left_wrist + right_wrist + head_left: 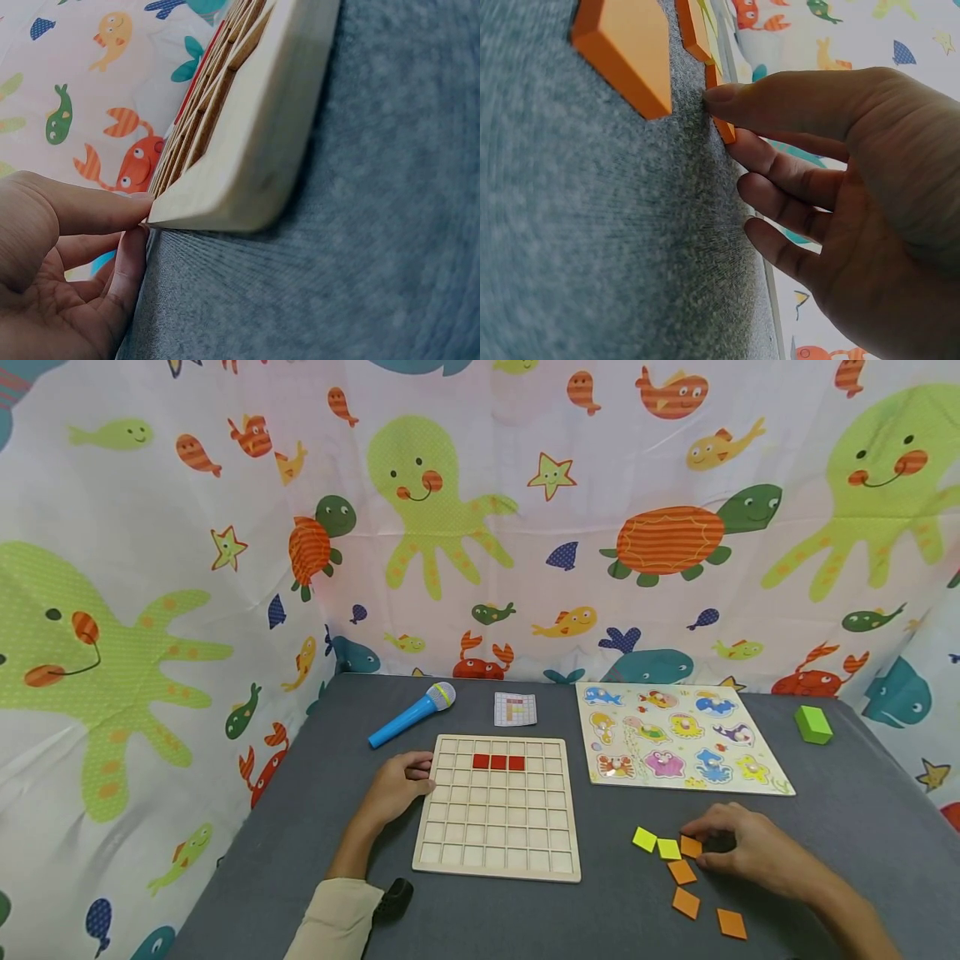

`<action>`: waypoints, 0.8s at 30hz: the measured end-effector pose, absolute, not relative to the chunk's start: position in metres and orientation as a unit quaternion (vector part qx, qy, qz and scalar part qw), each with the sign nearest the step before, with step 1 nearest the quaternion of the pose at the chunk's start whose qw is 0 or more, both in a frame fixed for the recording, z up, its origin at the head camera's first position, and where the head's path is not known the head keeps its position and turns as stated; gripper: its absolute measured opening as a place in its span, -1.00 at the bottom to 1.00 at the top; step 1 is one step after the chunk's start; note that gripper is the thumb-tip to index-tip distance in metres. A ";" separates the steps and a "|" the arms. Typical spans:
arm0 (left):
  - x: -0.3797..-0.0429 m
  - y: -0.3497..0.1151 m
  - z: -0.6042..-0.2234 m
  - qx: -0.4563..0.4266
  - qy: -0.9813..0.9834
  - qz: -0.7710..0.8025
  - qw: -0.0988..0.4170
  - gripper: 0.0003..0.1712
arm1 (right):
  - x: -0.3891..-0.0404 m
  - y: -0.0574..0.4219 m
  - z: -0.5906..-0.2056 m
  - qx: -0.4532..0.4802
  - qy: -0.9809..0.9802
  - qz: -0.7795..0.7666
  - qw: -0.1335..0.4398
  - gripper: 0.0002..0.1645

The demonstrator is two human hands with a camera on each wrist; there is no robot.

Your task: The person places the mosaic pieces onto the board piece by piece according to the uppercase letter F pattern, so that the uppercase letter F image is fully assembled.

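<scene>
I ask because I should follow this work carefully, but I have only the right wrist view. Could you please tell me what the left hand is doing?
Observer: The left hand holds the left edge of a wooden board.
Operator: Thank you. Are there some pieces in this board?
Observer: Yes, three red squares lie side by side in one row.
Operator: I understand. And how many orange squares are there in total?
Observer: The head view shows four orange squares.

Wooden board cut off, left-wrist view
</scene>
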State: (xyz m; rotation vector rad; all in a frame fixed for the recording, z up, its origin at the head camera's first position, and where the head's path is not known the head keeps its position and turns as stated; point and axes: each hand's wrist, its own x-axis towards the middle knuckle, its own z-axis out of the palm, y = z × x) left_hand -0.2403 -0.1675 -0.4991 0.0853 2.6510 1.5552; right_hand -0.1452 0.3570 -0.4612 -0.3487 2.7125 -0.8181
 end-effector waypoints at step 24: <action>-0.240 -0.168 -0.497 0.029 0.861 0.506 0.044 -0.44 | -0.147 0.346 -0.455 -0.119 0.945 -0.286 0.104 -0.54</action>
